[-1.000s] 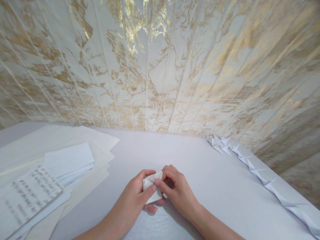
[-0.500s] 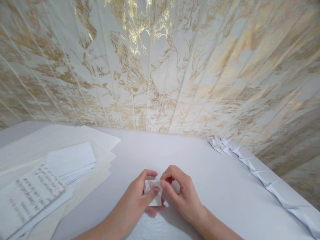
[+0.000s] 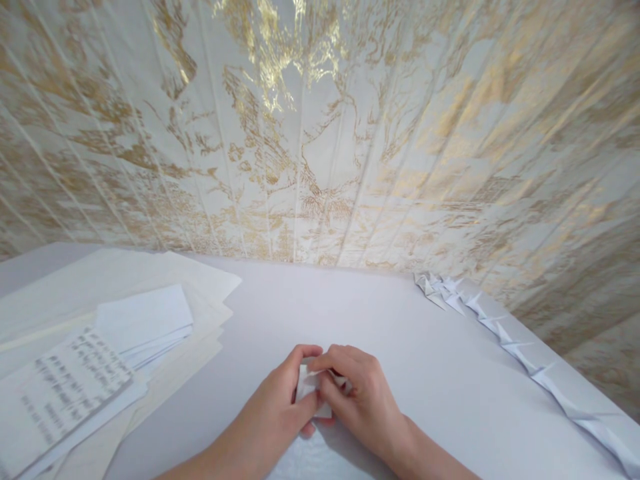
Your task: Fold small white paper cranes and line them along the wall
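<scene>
White paper [image 3: 309, 383] partly hidden by the hands [image 3: 283, 403] [image 3: 367, 397], lettering [image 3: 83, 367] on the leftmost sheet [image 3: 63, 400] illegibly blurred

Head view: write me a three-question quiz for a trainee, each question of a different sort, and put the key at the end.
1. Multiple choice: where does the row of folded paper pieces lie?
A) on the picture's left side
B) near the right edge of the table
C) in the middle, straight ahead of the hands
2. True or false: the left hand and the right hand both touch the small folded paper.
3. Fill in: the pale backdrop beyond the table carries a shiny ____ pattern.

Key: 1. B; 2. True; 3. gold
</scene>
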`<action>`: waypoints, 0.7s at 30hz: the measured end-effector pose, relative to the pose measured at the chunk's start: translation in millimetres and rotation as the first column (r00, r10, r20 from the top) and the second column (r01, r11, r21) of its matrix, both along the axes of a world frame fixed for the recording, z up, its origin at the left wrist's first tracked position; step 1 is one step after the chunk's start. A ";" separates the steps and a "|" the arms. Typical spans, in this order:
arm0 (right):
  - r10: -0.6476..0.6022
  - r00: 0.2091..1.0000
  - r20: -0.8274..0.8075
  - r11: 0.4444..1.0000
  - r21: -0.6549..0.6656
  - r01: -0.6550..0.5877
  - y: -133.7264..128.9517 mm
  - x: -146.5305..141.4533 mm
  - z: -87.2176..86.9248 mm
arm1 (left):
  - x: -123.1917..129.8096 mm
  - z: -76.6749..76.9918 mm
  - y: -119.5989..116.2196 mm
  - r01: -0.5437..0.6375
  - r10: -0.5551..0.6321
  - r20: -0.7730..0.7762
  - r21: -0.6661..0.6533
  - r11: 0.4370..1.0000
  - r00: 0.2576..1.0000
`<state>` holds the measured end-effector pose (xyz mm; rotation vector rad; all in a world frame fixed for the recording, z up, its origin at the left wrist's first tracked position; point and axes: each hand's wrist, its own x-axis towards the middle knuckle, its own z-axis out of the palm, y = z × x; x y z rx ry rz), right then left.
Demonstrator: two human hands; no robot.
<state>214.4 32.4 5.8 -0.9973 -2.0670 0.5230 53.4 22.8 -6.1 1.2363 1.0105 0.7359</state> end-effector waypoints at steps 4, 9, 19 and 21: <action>0.009 0.974 -0.225 0.955 -0.286 -0.074 1.2 0.4 -0.4 | -1.4 3.3 2.1 0.041 -0.040 0.068 -0.011 0.999 0.997; -0.034 0.914 -0.405 0.803 -0.555 -0.216 2.3 -0.4 5.9 | -5.2 12.6 7.6 0.106 -0.105 0.117 -0.001 0.994 0.988; -0.123 0.917 -0.380 0.773 -0.616 -0.152 1.9 -3.1 7.9 | -6.7 11.6 6.8 0.044 -0.040 0.117 -0.025 0.999 0.992; -0.152 0.908 -0.391 0.784 -0.607 -0.131 1.6 -3.6 7.8 | -5.8 10.4 4.6 0.015 -0.014 0.105 -0.011 1.000 0.994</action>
